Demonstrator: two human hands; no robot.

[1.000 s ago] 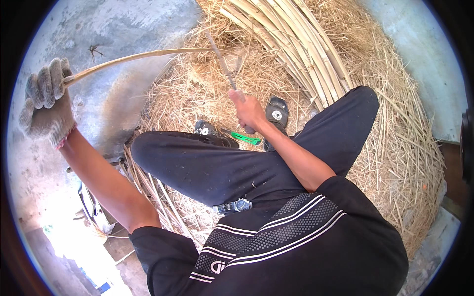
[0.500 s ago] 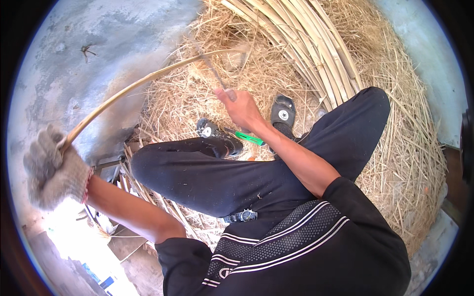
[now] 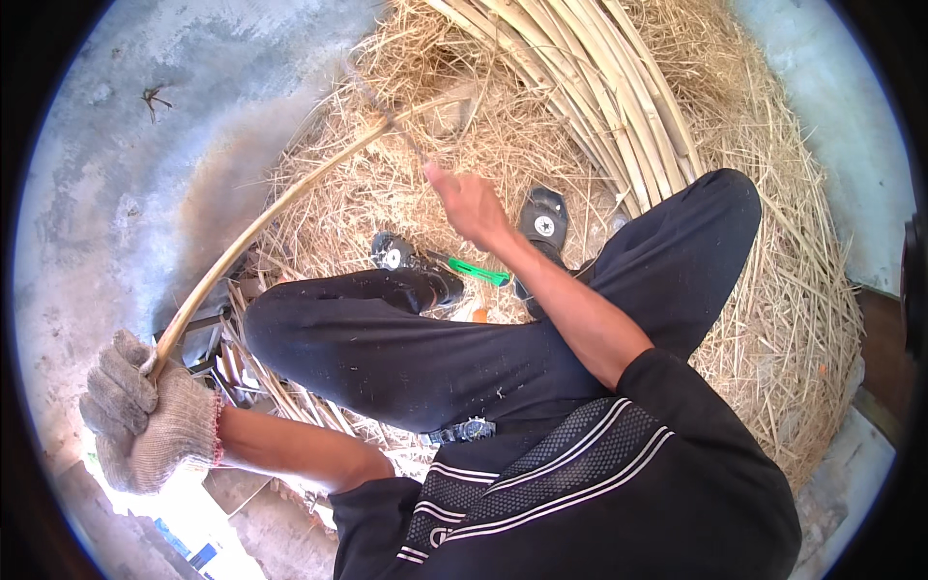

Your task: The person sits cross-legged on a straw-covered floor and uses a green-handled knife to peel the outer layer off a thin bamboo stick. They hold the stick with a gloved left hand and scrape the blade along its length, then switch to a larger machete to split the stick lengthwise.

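The long cane [image 3: 271,208] curves from the gloved left hand [image 3: 145,420], whose fingers wrap tight around its end, up toward the straw pile [image 3: 793,242]. The bare right hand [image 3: 474,205] is near its far end, fingers curled around a thin tool, I think.

You wear a knitted grey work glove on your left grip [image 3: 145,416]; your right grip [image 3: 474,205] is bare, above black trousers [image 3: 435,338] and a white-striped black shirt [image 3: 599,483].

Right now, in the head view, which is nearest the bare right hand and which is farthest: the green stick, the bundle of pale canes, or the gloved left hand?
1. Green stick, just below the right hand, between the two shoes.
2. Bundle of pale canes, up and to its right on the straw.
3. Gloved left hand, far off at lower left, gripping the long bent cane.
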